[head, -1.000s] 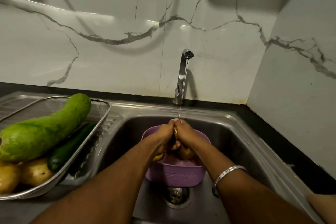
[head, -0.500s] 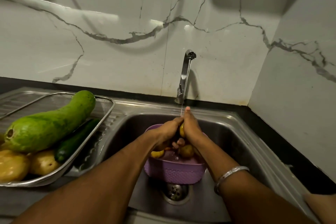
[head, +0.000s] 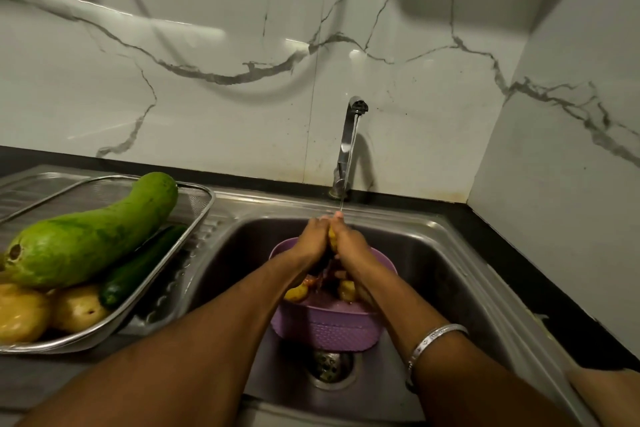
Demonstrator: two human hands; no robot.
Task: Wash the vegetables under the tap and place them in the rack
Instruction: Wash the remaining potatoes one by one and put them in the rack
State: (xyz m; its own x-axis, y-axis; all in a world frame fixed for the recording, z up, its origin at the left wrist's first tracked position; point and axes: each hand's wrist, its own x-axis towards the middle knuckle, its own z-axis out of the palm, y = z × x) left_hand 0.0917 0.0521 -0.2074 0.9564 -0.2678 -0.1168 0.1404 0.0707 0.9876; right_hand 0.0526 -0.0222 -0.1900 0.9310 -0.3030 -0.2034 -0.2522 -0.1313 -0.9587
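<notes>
My left hand (head: 311, 239) and my right hand (head: 351, 243) are pressed together around a small yellow potato (head: 332, 240), held under the thin stream from the tap (head: 348, 146). Only a sliver of the potato shows between my palms. Below my hands a purple basket (head: 325, 329) stands in the sink (head: 433, 253) with more yellow vegetables (head: 296, 293) in it. On the left drainboard a metal mesh rack (head: 194, 215) holds a large green gourd (head: 90, 236), a dark cucumber (head: 142, 267) and potatoes (head: 78, 308).
The sink drain (head: 330, 364) lies just in front of the purple basket. Marble walls close in behind and on the right, with a black counter strip (head: 540, 284) along the sink's right side.
Both hands have lifted the potato higher and further back, up to the water stream; the view has shifted slightly, so the rack sits more to the right in frame.
</notes>
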